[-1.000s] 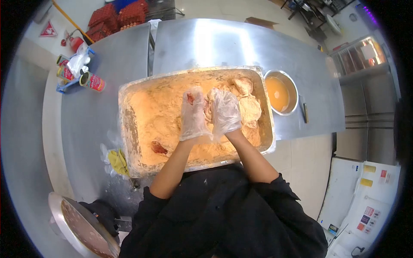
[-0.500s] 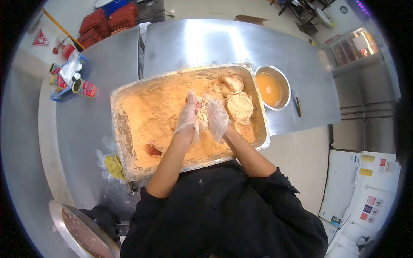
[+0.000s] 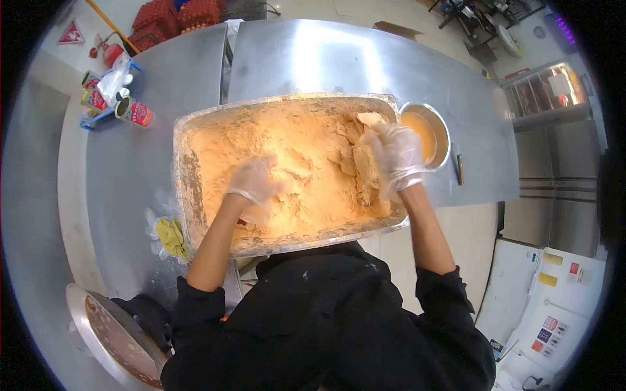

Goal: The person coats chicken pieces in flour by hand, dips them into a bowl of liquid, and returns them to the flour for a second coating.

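A large metal tray (image 3: 184,225) holds orange-tinted flour (image 3: 306,137). Floured pieces (image 3: 366,171) are heaped at its right end. My left hand (image 3: 253,181), in a clear plastic glove, is low over the flour in the left half, blurred; whether it grips anything is unclear. My right hand (image 3: 399,156), also gloved and blurred, is at the tray's right edge beside the heap, its fingers smeared by motion. Just beyond it, a steel bowl of orange liquid (image 3: 427,133) is partly covered by that hand.
A knife (image 3: 460,169) lies right of the bowl. Cans (image 3: 135,112) and a blue basket (image 3: 98,119) stand at the left. A yellow cloth (image 3: 171,237) is by the tray's left corner. A large pot (image 3: 81,326) sits lower left.
My hands, together around a floured piece before, have separated. The left moved left and down over the flour; the right moved right to the heap. The view has shifted slightly.
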Demonstrator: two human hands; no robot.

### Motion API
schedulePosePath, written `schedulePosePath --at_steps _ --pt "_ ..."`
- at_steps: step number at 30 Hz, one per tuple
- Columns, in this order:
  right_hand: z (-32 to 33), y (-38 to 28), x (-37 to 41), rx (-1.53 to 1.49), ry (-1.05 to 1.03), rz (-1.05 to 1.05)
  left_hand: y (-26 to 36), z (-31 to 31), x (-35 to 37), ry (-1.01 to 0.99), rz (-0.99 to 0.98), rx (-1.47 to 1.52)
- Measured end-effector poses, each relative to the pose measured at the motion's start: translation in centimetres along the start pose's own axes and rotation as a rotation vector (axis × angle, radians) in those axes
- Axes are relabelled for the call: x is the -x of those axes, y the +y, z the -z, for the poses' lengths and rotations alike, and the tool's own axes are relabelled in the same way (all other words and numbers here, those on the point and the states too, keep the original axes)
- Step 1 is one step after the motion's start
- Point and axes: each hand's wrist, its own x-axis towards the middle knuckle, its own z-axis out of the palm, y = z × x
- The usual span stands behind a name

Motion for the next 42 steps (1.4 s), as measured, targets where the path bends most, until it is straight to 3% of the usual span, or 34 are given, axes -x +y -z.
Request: schedulePosePath --at_steps 2,4,6,9,12,15,18,19,22,25,28,31,34,37,40,42 --pt "-0.1 -3.0 0.3 -0.202 -0.243 -0.085 0.4 -2.3 0.2 -0.059 0.028 -0.044" --pt "-4.9 -3.7 0.3 0.062 -0.352 0.123 1.1 -2.5 -0.1 -0.195 0.032 -0.062" --pt "-7.8 -4.7 1.2 0.088 -0.286 0.208 2.1 -0.6 -0.9 -0.401 0.015 -0.056" --pt "-8.1 -6.5 1.5 -0.179 -0.490 0.110 3.2 1.8 -0.3 -0.437 0.256 0.711" --pt "-10.2 -5.7 2.1 -0.730 -0.454 0.060 3.6 1.8 0.5 -0.126 0.134 0.797" --pt "-8.0 -7.0 2.5 -0.850 -0.391 -0.236 5.7 2.4 0.9 0.107 0.294 1.389" --pt "-9.9 -6.9 2.4 -0.856 -0.212 -0.326 10.1 3.9 -0.1 0.243 0.914 1.391" --pt "-7.6 -8.5 2.4 -0.655 -0.149 -0.203 10.4 2.5 -0.7 0.272 0.901 1.353" --pt "-9.5 -8.1 2.1 -0.426 -0.038 -0.166 12.2 0.1 -2.3 0.541 0.719 1.445" --pt "-9.5 -8.3 2.2 -0.283 0.110 -0.136 11.8 0.8 -1.9 0.488 0.560 1.285" --pt "-11.9 -5.9 2.4 -0.112 0.280 0.147 11.0 0.6 -1.7 0.395 0.463 1.101" --pt "-12.5 -7.5 2.4 -0.614 0.293 -0.238 12.4 1.4 -1.5 0.424 0.604 1.140" --pt "-11.9 -8.8 2.9 -0.527 0.284 -0.244 14.0 2.1 -1.2 0.454 0.751 1.175" --pt "-12.3 -7.3 2.4 -0.655 0.009 -0.236 13.2 0.4 -2.1 0.575 0.860 1.310" --pt "-15.3 -5.4 2.2 -0.054 0.493 0.305 12.0 -0.7 -2.6 0.657 0.708 1.450" --pt "-15.9 -4.1 1.9 -0.452 0.096 0.030 11.5 -0.4 -2.1 0.616 0.678 1.406"
